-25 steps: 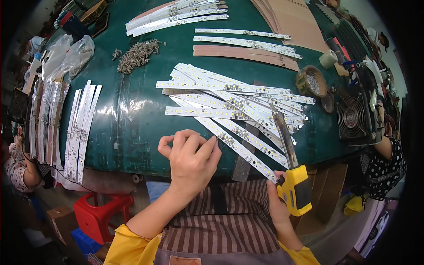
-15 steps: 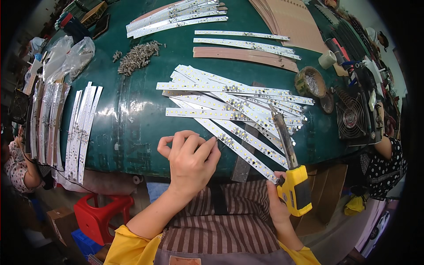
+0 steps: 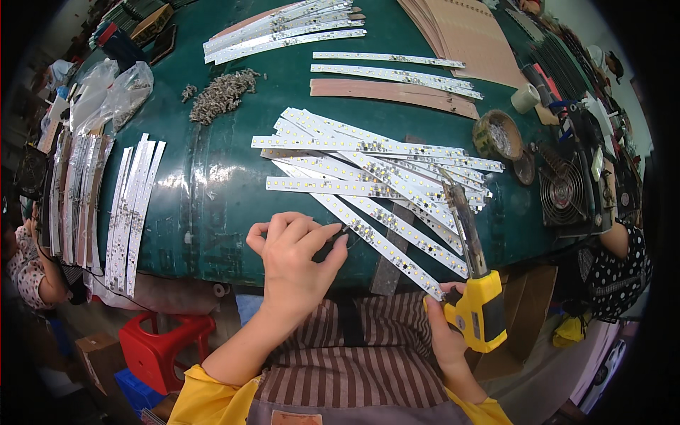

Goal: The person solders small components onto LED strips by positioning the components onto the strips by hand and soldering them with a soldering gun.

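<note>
My left hand [image 3: 294,255] is closed in a pinch at the left edge of a white LED strip board [image 3: 379,244]. A small dark bit shows at its fingertips, too little of it to name. In my right hand [image 3: 446,333] is a yellow and black soldering gun [image 3: 482,304], its long metal barrel reaching up over the boards. The near end of that LED board lies at my right thumb and fingers; whether they grip it I cannot tell. Beyond, more LED boards [image 3: 319,185] lie crossed in a loose pile on the green table [image 3: 205,234].
Small metal parts [image 3: 223,93] lie heaped beyond my left hand. Bundled LED boards [image 3: 134,212] lie at left, others [image 3: 283,32] at the back. A round tub [image 3: 496,134] and a fan [image 3: 563,188] stand right. A red stool [image 3: 166,347] is below; co-workers sit at both sides.
My left thumb has dropped lower and away from the index finger, next to the board's edge. The soldering gun has shifted a little to the right with my right hand.
</note>
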Demonstrator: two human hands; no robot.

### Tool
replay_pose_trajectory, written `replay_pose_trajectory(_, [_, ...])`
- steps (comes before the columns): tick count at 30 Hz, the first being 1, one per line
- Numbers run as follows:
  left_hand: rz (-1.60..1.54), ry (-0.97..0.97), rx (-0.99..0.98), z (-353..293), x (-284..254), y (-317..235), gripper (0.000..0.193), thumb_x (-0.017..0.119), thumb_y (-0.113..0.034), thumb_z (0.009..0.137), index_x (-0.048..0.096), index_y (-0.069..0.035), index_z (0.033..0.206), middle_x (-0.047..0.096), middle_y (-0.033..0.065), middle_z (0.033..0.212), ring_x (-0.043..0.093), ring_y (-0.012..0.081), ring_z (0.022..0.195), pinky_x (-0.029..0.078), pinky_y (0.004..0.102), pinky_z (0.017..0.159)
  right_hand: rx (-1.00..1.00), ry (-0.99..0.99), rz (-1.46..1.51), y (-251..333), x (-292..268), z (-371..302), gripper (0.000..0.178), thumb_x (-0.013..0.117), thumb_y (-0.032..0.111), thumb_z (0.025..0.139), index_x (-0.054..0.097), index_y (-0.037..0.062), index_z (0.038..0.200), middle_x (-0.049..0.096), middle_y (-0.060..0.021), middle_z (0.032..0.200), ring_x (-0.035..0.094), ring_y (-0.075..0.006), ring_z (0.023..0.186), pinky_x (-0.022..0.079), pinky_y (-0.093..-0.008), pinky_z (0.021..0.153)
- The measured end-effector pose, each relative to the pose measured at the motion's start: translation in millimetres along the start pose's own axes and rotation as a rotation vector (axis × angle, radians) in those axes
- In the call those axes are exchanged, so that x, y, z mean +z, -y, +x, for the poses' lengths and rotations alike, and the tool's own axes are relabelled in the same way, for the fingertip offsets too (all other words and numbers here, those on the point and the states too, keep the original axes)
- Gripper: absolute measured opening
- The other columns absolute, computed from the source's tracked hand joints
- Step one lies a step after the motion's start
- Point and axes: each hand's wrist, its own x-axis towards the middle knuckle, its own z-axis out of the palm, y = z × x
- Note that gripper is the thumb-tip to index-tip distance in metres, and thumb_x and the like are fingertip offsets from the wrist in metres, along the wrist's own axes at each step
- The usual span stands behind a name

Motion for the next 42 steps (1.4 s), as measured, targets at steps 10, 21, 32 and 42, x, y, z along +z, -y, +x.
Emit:
replay_pose_trajectory(10, [-0.097, 0.084, -0.057, 67.4, -51.6, 46.0, 0.014, 0.075, -0.007, 0.076, 0.073, 0.001, 0.086, 0.07, 0.0149, 0.08, 0.068, 0.0248, 0.075, 0.052, 0.0319, 0.071, -0.028, 0.079, -0.081, -16.7, -1.1, -15.2, 0.033, 0.067, -0.006, 0.085, 0.05, 0.0083, 0.109, 0.057, 0.0, 0.084, 0.055, -0.006, 0.072, 0.042, -0.0187, 0.064])
replay_pose_trajectory(21, [-0.007, 0.18, 0.231, 160.2, 3.3, 94.7, 0.016, 0.067, -0.015, 0.084, 0.073, -0.003, 0.094, 0.069, 0.0128, 0.093, 0.064, 0.0295, 0.09, 0.049, 0.0374, 0.082, 0.148, 0.116, 0.023, -30.7, -8.1, -26.3, 0.035, 0.064, -0.004, 0.086, 0.047, 0.0096, 0.114, 0.053, -0.0003, 0.089, 0.053, -0.0081, 0.079, 0.043, -0.0218, 0.071])
replay_pose_trajectory(32, [-0.228, 0.458, 0.097, 180.8, -18.3, 132.6, 0.043, 0.068, 0.001, 0.075, 0.069, -0.012, 0.116, 0.065, 0.0112, 0.102, 0.064, 0.0242, 0.094, 0.05, 0.0348, 0.086, -0.106, -0.09, -0.045, -25.1, -11.3, -8.9, 0.023, 0.057, 0.003, 0.091, 0.048, 0.003, 0.112, 0.051, -0.0051, 0.103, 0.053, -0.0118, 0.083, 0.043, -0.0244, 0.075])
replay_pose_trajectory(42, [-0.279, 0.595, 0.314, 187.9, -2.6, 143.9, 0.033, 0.07, -0.007, 0.07, 0.074, -0.015, 0.102, 0.063, 0.006, 0.099, 0.055, 0.0266, 0.101, 0.043, 0.0368, 0.094, -0.062, 0.021, 0.033, 8.7, -6.8, -2.0, 0.026, 0.057, 0.005, 0.095, 0.051, -0.0011, 0.119, 0.058, -0.0047, 0.086, 0.056, -0.0112, 0.072, 0.046, -0.0246, 0.068])
